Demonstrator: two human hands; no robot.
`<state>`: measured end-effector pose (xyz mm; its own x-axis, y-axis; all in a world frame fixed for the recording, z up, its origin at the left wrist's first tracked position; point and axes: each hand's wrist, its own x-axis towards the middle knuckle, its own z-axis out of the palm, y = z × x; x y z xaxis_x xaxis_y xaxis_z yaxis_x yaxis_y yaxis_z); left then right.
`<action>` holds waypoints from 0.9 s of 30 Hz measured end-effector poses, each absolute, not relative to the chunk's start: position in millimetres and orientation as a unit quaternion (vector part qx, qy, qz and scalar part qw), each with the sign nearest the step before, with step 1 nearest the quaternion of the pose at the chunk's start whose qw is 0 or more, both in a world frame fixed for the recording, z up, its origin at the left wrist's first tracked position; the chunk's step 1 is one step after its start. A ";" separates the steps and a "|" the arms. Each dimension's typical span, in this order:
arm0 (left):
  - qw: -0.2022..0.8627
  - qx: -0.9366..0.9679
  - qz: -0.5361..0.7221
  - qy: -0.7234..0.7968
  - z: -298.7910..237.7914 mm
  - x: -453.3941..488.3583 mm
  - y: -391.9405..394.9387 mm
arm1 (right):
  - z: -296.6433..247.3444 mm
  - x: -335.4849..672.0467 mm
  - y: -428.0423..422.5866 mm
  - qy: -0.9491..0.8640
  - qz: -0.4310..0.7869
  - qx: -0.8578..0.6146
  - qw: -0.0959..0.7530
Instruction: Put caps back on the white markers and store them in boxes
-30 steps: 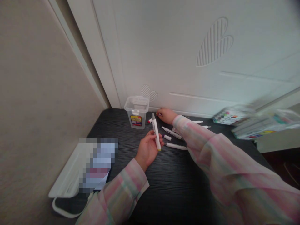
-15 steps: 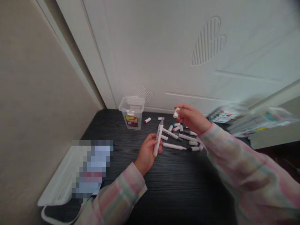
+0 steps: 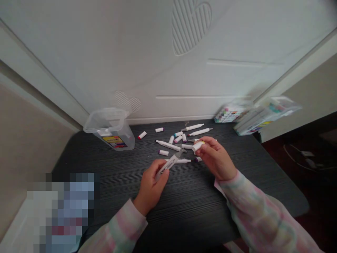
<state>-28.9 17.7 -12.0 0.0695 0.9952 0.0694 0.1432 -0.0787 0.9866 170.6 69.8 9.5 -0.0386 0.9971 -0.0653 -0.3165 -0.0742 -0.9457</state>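
My left hand (image 3: pixel 152 184) is closed around an uncapped white marker (image 3: pixel 170 165), its grey nib end pointing up and to the right. Pinched in my right hand (image 3: pixel 217 158) is a white marker cap (image 3: pixel 198 146) with a yellow end, held apart from the marker. Behind both hands, several uncapped markers (image 3: pixel 168 144) and loose caps lie scattered on the dark tabletop. Among them are a red-ended cap (image 3: pixel 142 135), a purple-ended cap (image 3: pixel 159 130) and a teal-ended cap (image 3: pixel 178 134). My right hand hides part of the pile.
A clear plastic bin (image 3: pixel 109 128) with a yellow label stands at the back left of the dark table (image 3: pixel 184 207). Clear cases of markers (image 3: pixel 259 117) stand at the back right. A white door panel (image 3: pixel 147 63) rises behind. Something blurred out (image 3: pixel 71 211) lies at the front left.
My view has shifted to the right. My right hand has come down with the cap, nearer the marker. My left hand still holds the marker, now tilted further right.
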 end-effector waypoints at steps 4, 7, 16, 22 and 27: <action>0.366 0.658 0.415 0.510 -10.7 -30.3 19.4 | 8.0 173.2 65.5 -0.408 0.594 -0.410 0.560; 0.328 0.703 0.377 0.506 -9.2 -29.7 20.1 | 8.2 175.8 60.9 -0.419 0.586 -0.402 0.566; 0.271 0.750 0.364 0.481 -7.7 -29.1 19.6 | 6.3 180.8 52.2 -0.514 0.529 -0.384 0.555; 0.261 0.756 0.364 0.478 -7.1 -28.8 20.6 | 8.1 178.6 49.4 -0.572 0.461 -0.415 0.537; 0.237 0.767 0.357 0.478 -7.9 -28.5 19.2 | 5.7 179.0 48.8 -0.615 0.414 -0.433 0.514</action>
